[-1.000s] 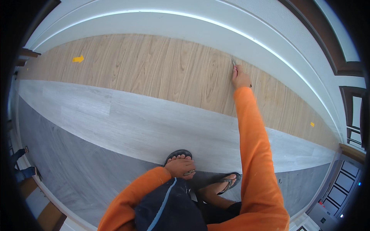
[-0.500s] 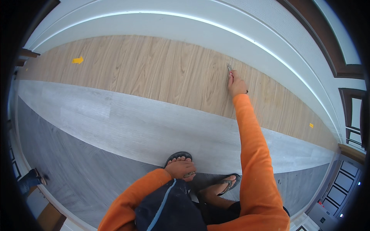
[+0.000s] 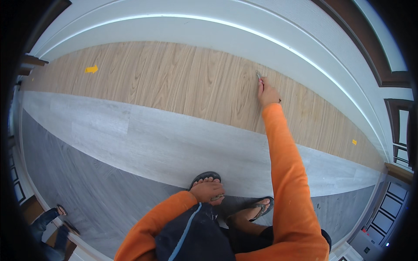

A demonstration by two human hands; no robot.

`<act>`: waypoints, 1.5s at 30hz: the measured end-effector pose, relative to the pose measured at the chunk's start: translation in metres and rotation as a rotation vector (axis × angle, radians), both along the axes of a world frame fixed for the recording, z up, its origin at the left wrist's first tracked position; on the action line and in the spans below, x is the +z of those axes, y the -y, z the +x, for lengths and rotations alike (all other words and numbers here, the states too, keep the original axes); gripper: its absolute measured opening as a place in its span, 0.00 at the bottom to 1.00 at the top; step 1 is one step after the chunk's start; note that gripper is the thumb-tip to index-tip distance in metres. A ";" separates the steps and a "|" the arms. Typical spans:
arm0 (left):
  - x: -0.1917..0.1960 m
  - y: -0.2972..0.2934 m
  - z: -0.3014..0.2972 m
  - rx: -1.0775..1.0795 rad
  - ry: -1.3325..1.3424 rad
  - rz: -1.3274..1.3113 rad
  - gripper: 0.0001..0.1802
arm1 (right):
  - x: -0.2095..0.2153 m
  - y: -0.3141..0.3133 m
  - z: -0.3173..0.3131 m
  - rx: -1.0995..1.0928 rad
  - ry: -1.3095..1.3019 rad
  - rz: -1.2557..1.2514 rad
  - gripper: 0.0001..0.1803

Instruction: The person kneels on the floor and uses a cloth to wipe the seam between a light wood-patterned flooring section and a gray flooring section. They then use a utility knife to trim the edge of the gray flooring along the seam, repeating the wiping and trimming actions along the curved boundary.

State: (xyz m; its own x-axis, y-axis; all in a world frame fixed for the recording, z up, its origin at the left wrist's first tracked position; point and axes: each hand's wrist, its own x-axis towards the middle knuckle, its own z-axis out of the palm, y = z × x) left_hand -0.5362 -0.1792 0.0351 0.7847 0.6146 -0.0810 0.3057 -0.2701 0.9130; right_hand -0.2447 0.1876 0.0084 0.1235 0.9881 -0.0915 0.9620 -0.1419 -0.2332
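Observation:
My right hand (image 3: 268, 94) reaches out over the tan wood-look floor strip (image 3: 174, 82). It is closed round a slim hand tool (image 3: 259, 75) with a pale, metallic-looking tip; the grip is mostly hidden by my fingers. The tip meets the tan planks close to the white wall. My left hand (image 3: 207, 191) is down by my left foot, in front of my knee, with its fingers curled in. A small brownish-grey thing (image 3: 217, 197) shows at those fingers, too small to name.
Light grey planks (image 3: 161, 135) and darker grey flooring (image 3: 100, 182) lie nearer me. Yellow arrow markers (image 3: 91, 69) sit on the tan strip. A white wall (image 3: 209, 30) bounds the far side. Another person's legs (image 3: 48, 222) are at the lower left.
The tool's tip has shifted slightly along the tan planks, with my right hand still near the wall. My left hand stays by my foot. The other person's legs have come further into view.

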 end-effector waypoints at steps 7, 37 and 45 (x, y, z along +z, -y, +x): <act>0.003 -0.003 0.000 -0.009 -0.012 0.003 0.15 | 0.005 -0.006 -0.020 -0.035 0.001 -0.017 0.15; 0.002 -0.002 0.001 0.016 -0.026 -0.009 0.14 | 0.000 0.024 -0.006 -0.048 0.019 0.041 0.15; -0.003 0.001 0.003 0.054 0.017 0.030 0.13 | -0.005 0.020 -0.021 -0.021 -0.026 0.029 0.17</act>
State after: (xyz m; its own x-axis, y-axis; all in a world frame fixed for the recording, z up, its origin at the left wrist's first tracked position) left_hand -0.5336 -0.1802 0.0320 0.7515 0.6579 -0.0492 0.3052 -0.2806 0.9100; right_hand -0.2653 0.1678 0.0034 0.1420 0.9876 -0.0667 0.9524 -0.1547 -0.2626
